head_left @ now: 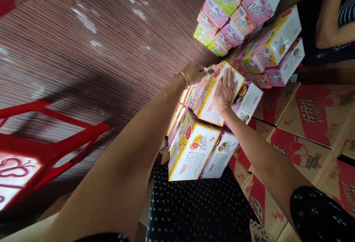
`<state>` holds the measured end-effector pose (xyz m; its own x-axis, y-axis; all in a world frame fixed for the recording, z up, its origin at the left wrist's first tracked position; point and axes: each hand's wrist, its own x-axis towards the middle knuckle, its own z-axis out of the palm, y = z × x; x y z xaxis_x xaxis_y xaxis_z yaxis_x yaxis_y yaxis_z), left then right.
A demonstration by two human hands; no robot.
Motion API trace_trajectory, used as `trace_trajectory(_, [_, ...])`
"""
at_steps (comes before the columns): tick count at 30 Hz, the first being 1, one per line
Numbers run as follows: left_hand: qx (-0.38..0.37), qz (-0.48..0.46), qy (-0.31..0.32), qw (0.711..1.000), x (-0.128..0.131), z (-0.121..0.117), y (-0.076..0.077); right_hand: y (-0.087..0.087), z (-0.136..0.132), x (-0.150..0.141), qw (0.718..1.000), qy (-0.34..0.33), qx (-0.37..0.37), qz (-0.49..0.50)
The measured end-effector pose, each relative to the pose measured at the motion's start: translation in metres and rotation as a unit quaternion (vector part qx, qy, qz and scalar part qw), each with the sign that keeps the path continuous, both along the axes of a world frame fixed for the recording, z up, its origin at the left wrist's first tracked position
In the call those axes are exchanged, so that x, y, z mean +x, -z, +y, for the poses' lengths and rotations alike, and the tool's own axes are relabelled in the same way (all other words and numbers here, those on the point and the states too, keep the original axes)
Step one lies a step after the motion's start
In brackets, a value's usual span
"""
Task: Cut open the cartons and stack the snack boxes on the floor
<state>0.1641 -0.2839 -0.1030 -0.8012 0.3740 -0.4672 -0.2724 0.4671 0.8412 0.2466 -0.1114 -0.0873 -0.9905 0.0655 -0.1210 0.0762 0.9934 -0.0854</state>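
My right hand [225,91] lies flat, fingers stretched out, on a yellow-edged fruit-print box [211,106] at the top of a small stack of boxes on my lap. My left hand [195,72], with a gold bangle at the wrist, is curled at the far corner of that same box, fingers pinched on its edge. Below it sit a yellow grapefruit-print box [191,153] and a purple box [220,155]. Another purple box [248,101] rests beside my right hand.
A heap of pink, green and yellow boxes [244,16] lies farther ahead on the striped mat [97,42]. Red-printed cardboard cartons [313,120] line the right. A red plastic stool [41,149] stands at left. Another person's arm [332,24] shows at top right.
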Motion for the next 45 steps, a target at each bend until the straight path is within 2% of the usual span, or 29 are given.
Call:
trace_trajectory(2, [-0.007, 0.005, 0.035, 0.999, -0.004, 0.001, 0.000, 0.005, 0.000, 0.000, 1.000, 0.006, 0.003, 0.000])
trace_trajectory(4, [-0.010, 0.020, 0.054, 0.998, 0.007, 0.005, 0.000, 0.008, 0.001, 0.000, 1.000, 0.005, 0.010, 0.002])
trace_trajectory(7, [-0.011, 0.027, 0.073, 0.997, 0.056, 0.000, -0.005, 0.007, 0.003, 0.001, 1.000, 0.002, 0.019, 0.008])
trace_trajectory(10, [-0.012, -0.001, 0.102, 0.995, 0.119, -0.034, -0.016, 0.004, 0.001, 0.000, 1.000, 0.012, 0.026, 0.001])
trace_trajectory(12, [-0.010, -0.013, 0.119, 0.993, 0.139, -0.065, -0.021, 0.003, -0.001, -0.001, 0.999, 0.017, 0.027, -0.006])
trace_trajectory(13, [-0.018, -0.014, 0.116, 0.993, 0.137, -0.077, -0.021, 0.003, -0.002, -0.002, 1.000, 0.017, 0.025, -0.006])
trace_trajectory(15, [-0.067, -0.002, 0.073, 0.995, 0.110, -0.083, -0.012, 0.005, -0.004, -0.003, 1.000, 0.015, 0.022, 0.000])
trace_trajectory(17, [-0.137, 0.022, -0.001, 0.990, 0.068, -0.064, 0.004, 0.007, -0.004, -0.004, 0.999, 0.013, 0.028, 0.009])
trace_trajectory(19, [-0.138, 0.010, 0.014, 0.990, 0.038, -0.029, 0.023, 0.008, -0.003, -0.004, 0.999, 0.010, 0.038, 0.011])
trace_trajectory(20, [-0.132, 0.001, 0.032, 0.991, 0.035, -0.012, 0.030, 0.008, -0.003, -0.004, 0.999, 0.009, 0.041, 0.008])
trace_trajectory(22, [-0.106, -0.028, 0.082, 0.991, 0.052, 0.004, 0.039, 0.007, -0.002, -0.003, 0.999, 0.009, 0.040, -0.001])
trace_trajectory(23, [-0.093, -0.044, 0.104, 0.989, 0.069, 0.001, 0.040, 0.005, -0.002, -0.003, 0.999, 0.011, 0.036, -0.004])
trace_trajectory(25, [-0.071, -0.075, 0.138, 0.985, 0.104, -0.023, 0.040, 0.003, -0.001, -0.001, 1.000, 0.015, 0.026, -0.003])
trace_trajectory(27, [-0.058, -0.083, 0.131, 0.986, 0.119, -0.055, 0.045, 0.002, -0.001, 0.000, 1.000, 0.013, 0.015, 0.004])
trace_trajectory(29, [-0.066, -0.054, 0.059, 0.995, 0.104, -0.071, 0.061, 0.003, -0.001, 0.000, 1.000, 0.007, 0.008, 0.008])
trace_trajectory(30, [-0.080, -0.032, 0.015, 0.996, 0.088, -0.070, 0.073, 0.004, -0.001, 0.000, 1.000, 0.003, 0.008, 0.008])
trace_trajectory(31, [-0.097, -0.018, -0.014, 0.995, 0.070, -0.062, 0.086, 0.005, 0.000, 0.000, 1.000, 0.000, 0.011, 0.009])
trace_trajectory(32, [-0.112, -0.019, -0.017, 0.993, 0.054, -0.049, 0.099, 0.005, 0.000, 0.000, 1.000, -0.003, 0.015, 0.011])
trace_trajectory(34, [-0.123, -0.040, 0.008, 0.992, 0.039, -0.020, 0.120, 0.006, 0.002, 0.000, 0.999, -0.011, 0.028, 0.021])
trace_trajectory(36, [-0.120, -0.061, 0.046, 0.990, 0.053, -0.004, 0.130, 0.006, 0.002, -0.001, 0.998, -0.018, 0.043, 0.033])
trace_trajectory(37, [-0.118, -0.069, 0.069, 0.988, 0.069, -0.006, 0.130, 0.006, 0.002, -0.001, 0.998, -0.020, 0.050, 0.038])
trace_trajectory(39, [-0.116, -0.086, 0.130, 0.981, 0.105, -0.026, 0.125, 0.004, 0.002, -0.001, 0.997, -0.025, 0.057, 0.043])
trace_trajectory(41, [-0.115, -0.092, 0.165, 0.975, 0.126, -0.056, 0.120, 0.003, 0.001, -0.001, 0.997, -0.031, 0.059, 0.048])
trace_trajectory(43, [-0.126, -0.069, 0.118, 0.983, 0.118, -0.074, 0.124, 0.002, 0.001, -0.001, 0.996, -0.037, 0.065, 0.050])
trace_trajectory(45, [-0.148, -0.034, 0.026, 0.988, 0.085, -0.070, 0.141, 0.003, 0.002, -0.001, 0.996, -0.041, 0.071, 0.046])
